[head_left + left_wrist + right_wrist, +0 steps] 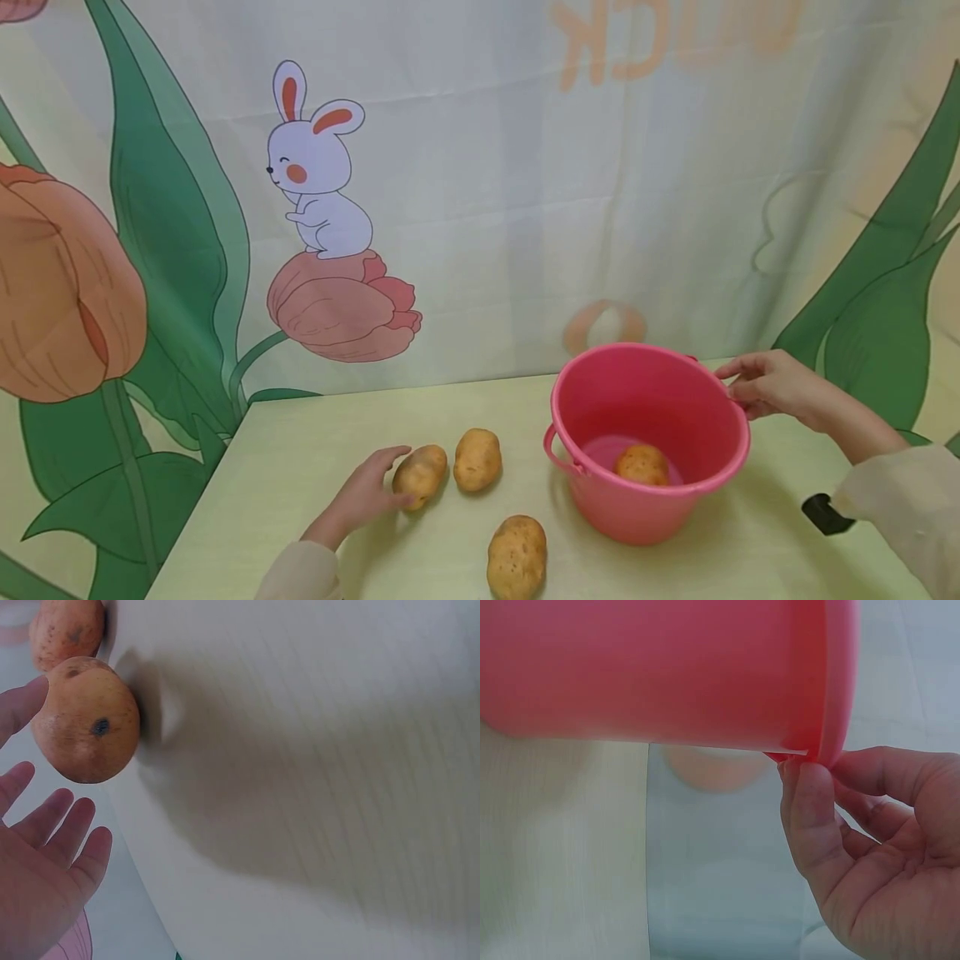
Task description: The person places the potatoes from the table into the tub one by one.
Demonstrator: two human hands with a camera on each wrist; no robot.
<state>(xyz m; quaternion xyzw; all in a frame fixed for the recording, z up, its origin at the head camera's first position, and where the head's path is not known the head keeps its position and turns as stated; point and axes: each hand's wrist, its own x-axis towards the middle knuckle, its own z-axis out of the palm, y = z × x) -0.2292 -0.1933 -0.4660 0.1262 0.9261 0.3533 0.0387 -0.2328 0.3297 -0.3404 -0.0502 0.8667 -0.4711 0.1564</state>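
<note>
I have the left grip (366, 493) spread, unclosed, at the leftmost oval tan potato (422, 476) on the pale yellow bench (300, 467), the right grip (780, 388) pinching the round pink plastic bucket (637, 515) by its rim; closing off-centre could roll that potato into its neighbouring potato (477, 460).

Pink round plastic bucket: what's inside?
One yellowish-brown oval potato sits on the floor of the pink bucket. The near rim and wall cover the potato's lower front and the nearest strip of floor; whether anything else lies there can't be seen.
</note>
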